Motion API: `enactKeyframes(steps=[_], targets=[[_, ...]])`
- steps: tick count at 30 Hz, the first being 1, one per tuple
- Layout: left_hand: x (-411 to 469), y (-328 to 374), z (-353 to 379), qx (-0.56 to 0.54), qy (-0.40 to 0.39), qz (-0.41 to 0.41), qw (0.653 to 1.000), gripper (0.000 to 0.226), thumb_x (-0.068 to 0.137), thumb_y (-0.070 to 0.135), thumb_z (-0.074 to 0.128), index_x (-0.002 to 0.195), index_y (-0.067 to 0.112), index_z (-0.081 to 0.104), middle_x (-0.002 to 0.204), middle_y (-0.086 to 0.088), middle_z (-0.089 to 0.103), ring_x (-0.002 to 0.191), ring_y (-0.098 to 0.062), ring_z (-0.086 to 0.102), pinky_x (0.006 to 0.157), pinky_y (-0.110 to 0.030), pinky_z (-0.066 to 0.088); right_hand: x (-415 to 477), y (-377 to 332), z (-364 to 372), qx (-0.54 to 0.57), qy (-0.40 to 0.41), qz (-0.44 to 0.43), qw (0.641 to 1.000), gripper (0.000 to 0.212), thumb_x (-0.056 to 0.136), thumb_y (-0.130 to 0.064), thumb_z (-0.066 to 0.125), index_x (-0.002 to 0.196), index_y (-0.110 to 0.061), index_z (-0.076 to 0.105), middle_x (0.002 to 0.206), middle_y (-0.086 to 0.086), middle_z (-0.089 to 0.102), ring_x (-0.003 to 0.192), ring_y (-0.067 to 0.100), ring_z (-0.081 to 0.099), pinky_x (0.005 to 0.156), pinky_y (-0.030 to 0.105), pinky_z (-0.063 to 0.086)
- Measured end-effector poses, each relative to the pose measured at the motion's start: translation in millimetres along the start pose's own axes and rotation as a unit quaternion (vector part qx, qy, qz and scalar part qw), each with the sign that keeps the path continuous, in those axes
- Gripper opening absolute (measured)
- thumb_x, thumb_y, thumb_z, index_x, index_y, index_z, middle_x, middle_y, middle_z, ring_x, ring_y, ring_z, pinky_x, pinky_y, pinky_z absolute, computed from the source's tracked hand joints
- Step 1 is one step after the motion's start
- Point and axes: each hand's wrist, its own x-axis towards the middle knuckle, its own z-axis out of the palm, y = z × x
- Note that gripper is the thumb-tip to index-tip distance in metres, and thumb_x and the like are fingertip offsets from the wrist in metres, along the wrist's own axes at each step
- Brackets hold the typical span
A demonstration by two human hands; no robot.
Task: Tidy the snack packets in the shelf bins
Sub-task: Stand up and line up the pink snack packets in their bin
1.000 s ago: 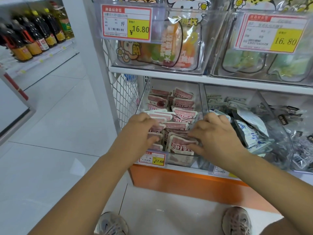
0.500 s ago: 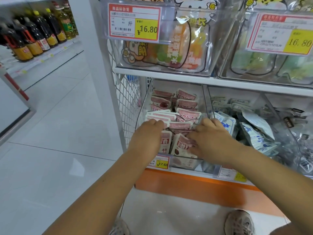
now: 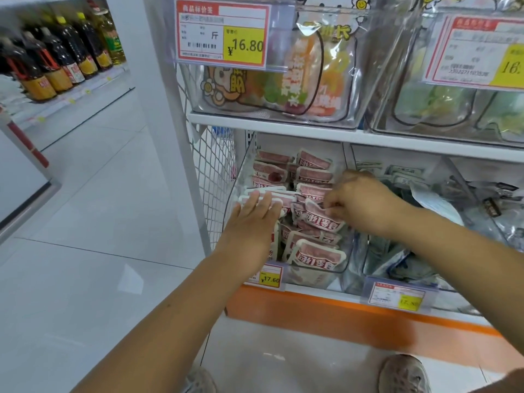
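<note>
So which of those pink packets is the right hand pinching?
The tilted packet in the middle, its upper edge pinched by the right hand; the left hand only presses flat on the row beside it.

The price tag [image 3: 222, 35] on the upper left bin [image 3: 241, 113] is headed 商品标价签 and reads 斤 and ¥16.80. The upper right tag [image 3: 479, 52] shows 16. before the frame cuts it. At the lower shelf edge [image 3: 326, 292], the left tag [image 3: 268, 276] reads ¥17.60 and the blurred right tag [image 3: 397, 297] perhaps 17.80. The pink snack packets [image 3: 320, 258] bear 零食.
</note>
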Motion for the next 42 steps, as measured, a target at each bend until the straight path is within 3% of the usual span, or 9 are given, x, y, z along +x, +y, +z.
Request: enactKeyframes(steps=[8, 16, 21, 25, 28, 31, 34, 39, 42], targets=[[-11.2, -9.1, 1.7, -0.168, 0.118, 0.049, 0.977, 0.046, 0.089, 0.011, 0.059, 0.134, 0.011, 0.050, 0.139, -0.008, 0.045, 0.135, -0.026, 0.031, 0.115, -0.044, 0.027, -12.7, -22.6, -8.8, 0.030, 0.034, -0.022, 0.999, 0.027, 0.091, -0.053, 0.050, 0.102, -0.037, 0.068, 0.093, -0.013, 0.064, 0.099, 0.012, 0.046, 0.086, 0.028, 0.034], [-12.9, -11.9, 13.7, -0.123, 0.105, 0.072, 0.984, 0.046, 0.099, 0.033, 0.038, 0.143, 0.020, 0.043, 0.158, -0.004, 0.021, 0.146, -0.023, 0.013, 0.118, -0.042, 0.015, -2.9, -50.3, 10.1, 0.097, -0.045, -0.018, 0.994, 0.031, 0.091, -0.045, 0.054, 0.122, -0.042, 0.058, 0.098, -0.006, 0.053, 0.104, 0.016, 0.048, 0.083, 0.032, 0.043], [-14.5, -10.7, 15.6, -0.175, 0.112, 0.033, 0.978, 0.034, 0.087, 0.010, 0.057, 0.120, 0.005, 0.065, 0.139, -0.024, 0.047, 0.133, -0.043, 0.039, 0.110, -0.055, 0.031, -2.9, -37.9, 5.3, 0.128, -0.088, -0.027, 0.987, 0.025, 0.094, -0.033, 0.056, 0.116, -0.032, 0.066, 0.103, -0.009, 0.057, 0.103, 0.012, 0.051, 0.088, 0.032, 0.044], [-19.6, -7.1, 1.8, -0.223, 0.124, 0.023, 0.967, 0.043, 0.095, 0.025, 0.049, 0.138, 0.018, 0.051, 0.153, -0.005, 0.033, 0.143, -0.021, 0.027, 0.112, -0.025, 0.018, -1.6, -31.5, -2.1, 0.106, -0.152, -0.039, 0.982, 0.031, 0.095, -0.021, 0.051, 0.123, -0.031, 0.063, 0.109, -0.002, 0.055, 0.106, 0.014, 0.047, 0.093, 0.035, 0.042], [-25.9, -6.2, -4.5, -0.205, 0.128, 0.023, 0.970, 0.040, 0.085, 0.001, 0.065, 0.124, 0.009, 0.063, 0.139, -0.011, 0.050, 0.123, -0.015, 0.048, 0.096, 0.008, 0.008, -1.0, -35.8, -1.9, 0.074, -0.122, -0.047, 0.989, 0.030, 0.094, -0.024, 0.051, 0.118, -0.034, 0.065, 0.106, -0.003, 0.058, 0.104, 0.016, 0.051, 0.090, 0.037, 0.045], [-29.0, -1.9, -10.9, -0.213, 0.086, 0.013, 0.973, 0.043, 0.083, -0.003, 0.067, 0.125, 0.009, 0.062, 0.138, -0.006, 0.048, 0.112, 0.000, 0.049, 0.084, 0.014, 0.014, -2.9, -37.2, 8.6, 0.018, -0.072, -0.066, 0.995, 0.027, 0.093, -0.022, 0.052, 0.111, -0.033, 0.069, 0.103, -0.004, 0.063, 0.100, 0.018, 0.058, 0.087, 0.035, 0.048], [-23.3, -3.6, -12.8, -0.217, 0.081, -0.004, 0.973, 0.034, 0.092, 0.003, 0.058, 0.126, 0.005, 0.059, 0.137, 0.003, 0.045, 0.112, 0.014, 0.045, 0.084, 0.011, 0.022, -7.8, -20.8, 6.9, 0.009, -0.101, -0.040, 0.994, 0.031, 0.089, -0.013, 0.055, 0.109, -0.033, 0.069, 0.102, -0.005, 0.062, 0.101, 0.017, 0.057, 0.089, 0.033, 0.047], [-15.2, -8.6, 1.8, -0.147, 0.066, -0.008, 0.987, 0.033, 0.089, 0.004, 0.062, 0.120, 0.013, 0.067, 0.151, -0.009, 0.036, 0.144, -0.023, 0.025, 0.118, -0.031, 0.018, -4.8, -22.1, 17.8, -0.077, -0.098, -0.059, 0.990, 0.032, 0.085, -0.013, 0.054, 0.107, -0.031, 0.068, 0.098, -0.004, 0.063, 0.101, 0.017, 0.053, 0.092, 0.033, 0.043], [-18.8, -6.5, -1.3, -0.143, 0.074, 0.007, 0.987, 0.029, 0.086, 0.008, 0.065, 0.115, 0.014, 0.068, 0.149, -0.008, 0.039, 0.144, -0.024, 0.024, 0.115, -0.028, 0.018, -8.9, -21.2, 11.9, -0.051, -0.118, -0.054, 0.990, 0.022, 0.088, -0.025, 0.054, 0.101, -0.029, 0.071, 0.093, -0.003, 0.065, 0.098, 0.018, 0.053, 0.089, 0.035, 0.046]])
